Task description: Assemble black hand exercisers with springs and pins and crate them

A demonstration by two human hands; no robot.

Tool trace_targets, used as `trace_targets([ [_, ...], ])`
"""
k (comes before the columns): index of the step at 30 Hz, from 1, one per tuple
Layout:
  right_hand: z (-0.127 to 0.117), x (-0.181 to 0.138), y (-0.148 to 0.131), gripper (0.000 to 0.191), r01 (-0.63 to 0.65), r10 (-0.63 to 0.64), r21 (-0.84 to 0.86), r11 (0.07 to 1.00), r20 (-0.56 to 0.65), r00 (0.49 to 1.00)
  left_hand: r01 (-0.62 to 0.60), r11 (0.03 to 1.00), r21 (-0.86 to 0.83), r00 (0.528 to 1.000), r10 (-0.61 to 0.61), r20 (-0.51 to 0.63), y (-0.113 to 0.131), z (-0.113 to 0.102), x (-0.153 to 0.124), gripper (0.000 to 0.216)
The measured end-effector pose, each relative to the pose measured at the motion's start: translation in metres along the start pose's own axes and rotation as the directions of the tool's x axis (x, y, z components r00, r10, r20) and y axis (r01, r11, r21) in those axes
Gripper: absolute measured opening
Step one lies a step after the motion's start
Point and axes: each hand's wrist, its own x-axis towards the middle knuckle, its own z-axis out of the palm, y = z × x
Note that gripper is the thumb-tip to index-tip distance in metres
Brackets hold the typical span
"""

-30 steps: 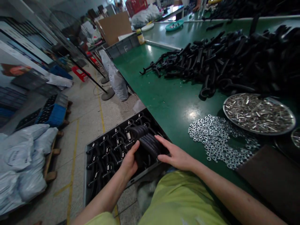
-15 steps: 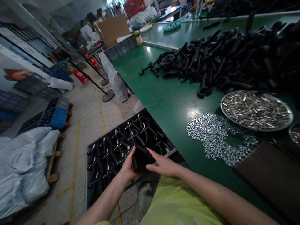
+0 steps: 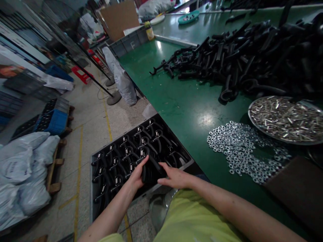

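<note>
A grey crate [image 3: 94, 188] on the floor beside the green table holds rows of black hand grippers with steel springs. My left hand [image 3: 135, 176] and my right hand [image 3: 175, 177] press a bundle of black hand grippers [image 3: 152, 169] between them, low in the crate's near right corner. Both hands curl their fingers against the bundle's sides.
The green table [image 3: 184, 104] carries a big heap of black handles [image 3: 242, 57], a spread of small metal washers [image 3: 239, 148] and a metal dish of pins [image 3: 285, 119]. White sacks [image 3: 22, 171] and a blue crate [image 3: 51, 121] stand on the floor at left.
Both hands have lowered the bundle of grippers from above the crate down into its near right corner. The camera view has shifted slightly.
</note>
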Motion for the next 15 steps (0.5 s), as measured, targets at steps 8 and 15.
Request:
trace_targets([
  [8,0.008,0.006,0.016,0.077,-0.136,0.133,-0.228,0.964,-0.03,0.991,-0.072,0.992,0.107,0.997,0.069,0.038,-0.042,0.0,0.035,0.044],
  [15,0.005,0.003,0.021,0.062,-0.079,0.055,-0.204,0.976,-0.121,0.991,-0.086,0.773,0.628,0.993,0.116,-0.007,-0.011,-0.005,0.005,0.046],
])
